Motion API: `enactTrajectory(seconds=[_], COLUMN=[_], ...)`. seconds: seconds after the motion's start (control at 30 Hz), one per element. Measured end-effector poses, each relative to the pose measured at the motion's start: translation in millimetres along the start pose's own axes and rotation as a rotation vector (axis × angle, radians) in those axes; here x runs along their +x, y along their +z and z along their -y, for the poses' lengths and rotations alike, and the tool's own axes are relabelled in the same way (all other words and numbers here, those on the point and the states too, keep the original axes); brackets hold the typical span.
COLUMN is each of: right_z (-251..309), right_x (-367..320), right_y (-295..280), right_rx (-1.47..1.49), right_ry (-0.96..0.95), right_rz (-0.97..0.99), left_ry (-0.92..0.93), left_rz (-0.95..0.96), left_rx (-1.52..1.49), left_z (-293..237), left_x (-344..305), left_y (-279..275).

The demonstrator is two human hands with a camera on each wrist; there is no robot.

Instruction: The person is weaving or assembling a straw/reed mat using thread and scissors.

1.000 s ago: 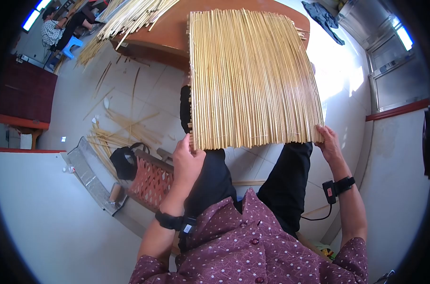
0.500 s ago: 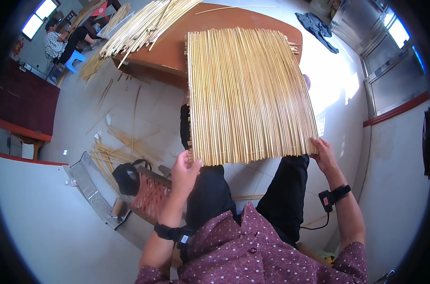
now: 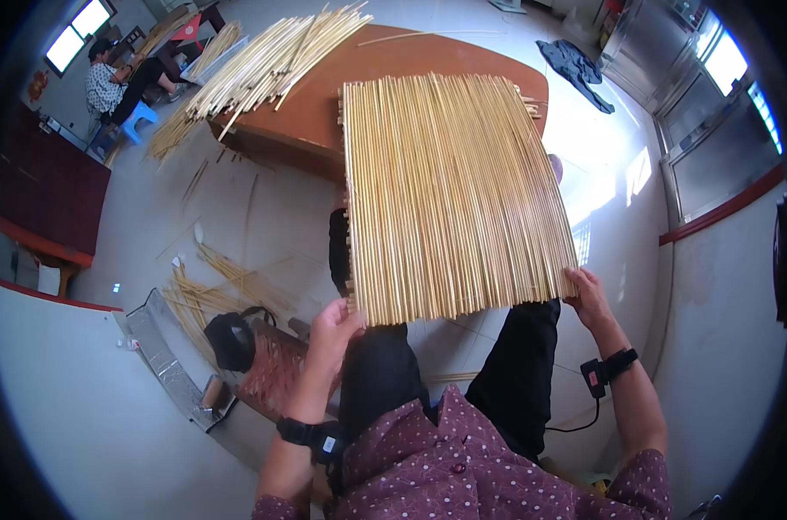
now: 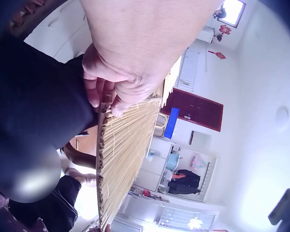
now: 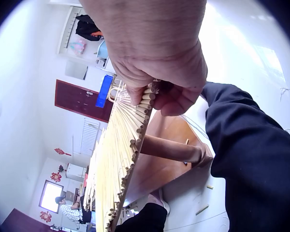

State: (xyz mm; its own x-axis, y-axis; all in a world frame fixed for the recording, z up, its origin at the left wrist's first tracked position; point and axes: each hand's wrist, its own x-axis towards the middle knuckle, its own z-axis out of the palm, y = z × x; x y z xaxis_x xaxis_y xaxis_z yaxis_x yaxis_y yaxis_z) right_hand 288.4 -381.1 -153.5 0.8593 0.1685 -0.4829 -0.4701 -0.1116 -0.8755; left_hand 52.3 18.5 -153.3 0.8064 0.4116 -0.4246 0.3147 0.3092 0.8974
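A panel of thin yellow sticks laid side by side [image 3: 454,199] extends from above the person's lap over the brown table [image 3: 445,52]. The left hand [image 3: 331,334] pinches its near left corner, thumb on top; in the left wrist view the left hand [image 4: 130,67] has fingers curled beneath the edge. At the near right corner the right hand [image 3: 591,299] grips the edge, and in the right wrist view the right hand [image 5: 154,63] holds the stick ends between thumb and fingers. The near edge shows round stick ends [image 5: 135,143].
Loose sticks [image 3: 276,61] lie piled on the table's left part. More sticks [image 3: 185,295], a black bag [image 3: 230,341] and a reddish lattice seat [image 3: 276,373] are at lower left. Another person [image 3: 107,87] sits at upper left. Dark cloth [image 3: 575,69] lies on the floor.
Both hands have moved toward the person's body with the panel still held, and its near edge is lower in the head view. More of the table's far part shows.
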Motion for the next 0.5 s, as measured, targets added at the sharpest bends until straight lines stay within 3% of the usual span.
enactTrajectory(seconds=[0.33,0.5], right_z=[2.5,0.6], right_x=[-1.5,0.3], right_y=[-2.0,-3.0], right_rx=[-0.021,-0.028], right_ry=[0.017,0.02], right_rz=[0.018,0.017], left_ry=[-0.103,-0.05], left_rz=[0.032,0.077], left_rx=[-0.065,-0.006], left_z=[-2.2,-4.8], left_x=[-0.4,0.2], left_y=[-9.5,-7.3])
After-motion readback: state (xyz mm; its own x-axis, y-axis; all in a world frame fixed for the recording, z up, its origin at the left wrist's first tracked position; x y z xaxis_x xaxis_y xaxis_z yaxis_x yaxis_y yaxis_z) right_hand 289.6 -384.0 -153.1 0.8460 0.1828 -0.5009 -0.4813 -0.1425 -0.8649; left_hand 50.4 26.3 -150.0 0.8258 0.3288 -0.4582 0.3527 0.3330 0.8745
